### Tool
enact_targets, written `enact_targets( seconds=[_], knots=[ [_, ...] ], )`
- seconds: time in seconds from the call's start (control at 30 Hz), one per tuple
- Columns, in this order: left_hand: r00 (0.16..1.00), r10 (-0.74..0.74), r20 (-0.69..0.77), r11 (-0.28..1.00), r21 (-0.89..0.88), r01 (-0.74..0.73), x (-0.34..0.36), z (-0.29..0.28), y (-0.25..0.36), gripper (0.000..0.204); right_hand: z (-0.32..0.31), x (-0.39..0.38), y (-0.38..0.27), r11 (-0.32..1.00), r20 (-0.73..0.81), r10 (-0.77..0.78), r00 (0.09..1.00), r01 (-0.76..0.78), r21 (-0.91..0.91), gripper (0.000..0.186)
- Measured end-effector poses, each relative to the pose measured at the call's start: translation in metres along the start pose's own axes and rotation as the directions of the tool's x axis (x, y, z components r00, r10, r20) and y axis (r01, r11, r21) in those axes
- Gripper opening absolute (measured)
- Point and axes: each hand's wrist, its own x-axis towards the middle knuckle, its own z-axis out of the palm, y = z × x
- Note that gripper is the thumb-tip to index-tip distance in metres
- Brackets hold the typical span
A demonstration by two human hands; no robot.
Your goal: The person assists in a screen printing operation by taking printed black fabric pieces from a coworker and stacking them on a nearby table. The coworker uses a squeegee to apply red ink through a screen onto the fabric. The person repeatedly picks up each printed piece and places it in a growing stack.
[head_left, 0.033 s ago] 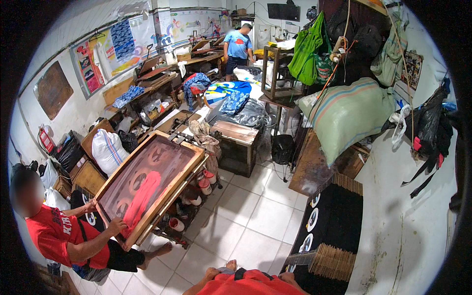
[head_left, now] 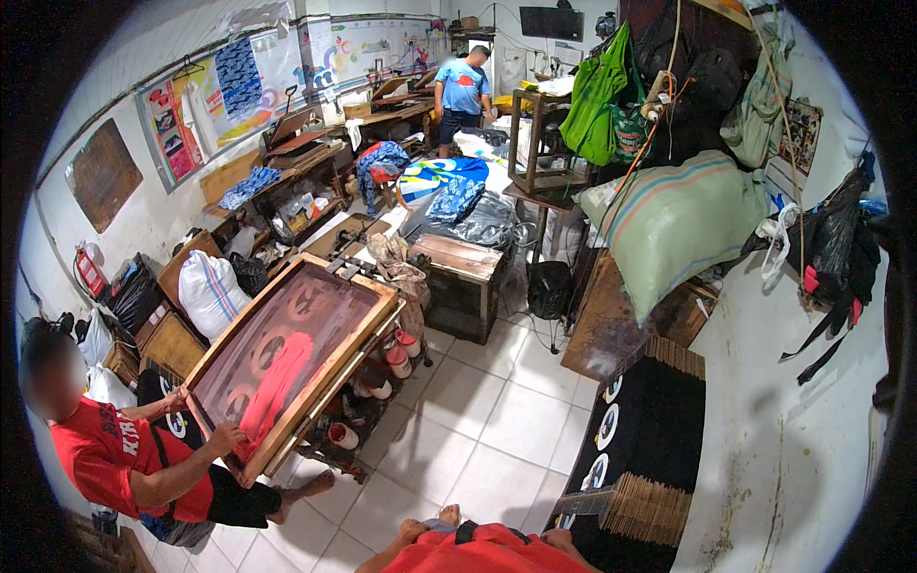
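At the lower edge, my left hand (head_left: 412, 531) hangs beside my red shirt, over the floor tiles. It looks loosely curled, but the fingers are not clear and nothing shows in it. My right hand (head_left: 558, 539) is half hidden by my body, next to stacked boards bearing black fabric (head_left: 659, 411) with round white prints. To the left, a co-worker in red grips a wooden-framed printing screen (head_left: 330, 310) with both hands, tilting it up on a stand. A thick band of red ink (head_left: 277, 377) lies across its mesh.
Ink containers (head_left: 396, 361) stand under the screen. A wooden box table (head_left: 458, 256) is ahead, beside bagged fabric. A big pale green sack (head_left: 678, 224) rests at right. Another person in blue (head_left: 463, 88) stands at the back. White floor tiles (head_left: 454, 411) lie before me.
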Motion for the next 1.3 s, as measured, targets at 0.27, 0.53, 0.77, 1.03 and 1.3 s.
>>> enact_targets(
  seconds=[0.27, 0.53, 0.77, 1.03, 1.3],
  knots=[
    [0.989, -0.145, -0.032, 0.877, -0.468, 0.114, 0.004, 0.01, -0.013, 0.034, -0.002, 0.001, -0.004, 0.98, 0.046, -0.061, 0.997, 0.068, -0.187, 0.029],
    [0.994, -0.054, 0.093, 0.991, -0.118, 0.065, 0.003, -0.009, 0.001, 0.042, 0.011, 0.005, 0.007, 0.954, 0.07, 0.046, 0.996, -0.065, 0.292, 0.027],
    [0.995, -0.019, 0.094, 0.998, -0.057, 0.025, 0.001, -0.014, 0.006, 0.04, 0.026, 0.022, 0.02, 0.931, -0.052, -0.227, 0.973, 0.201, -0.305, 0.029],
    [0.978, -0.18, 0.108, 0.945, -0.259, 0.202, -0.003, -0.018, 0.014, 0.036, 0.023, 0.031, 0.023, 0.979, -0.036, -0.118, 0.992, 0.111, -0.172, 0.026],
    [0.948, -0.29, 0.13, 0.86, -0.4, 0.318, -0.006, -0.025, 0.025, 0.032, 0.011, 0.009, 0.018, 0.949, -0.077, -0.025, 0.997, 0.048, 0.31, 0.024]
  ],
)
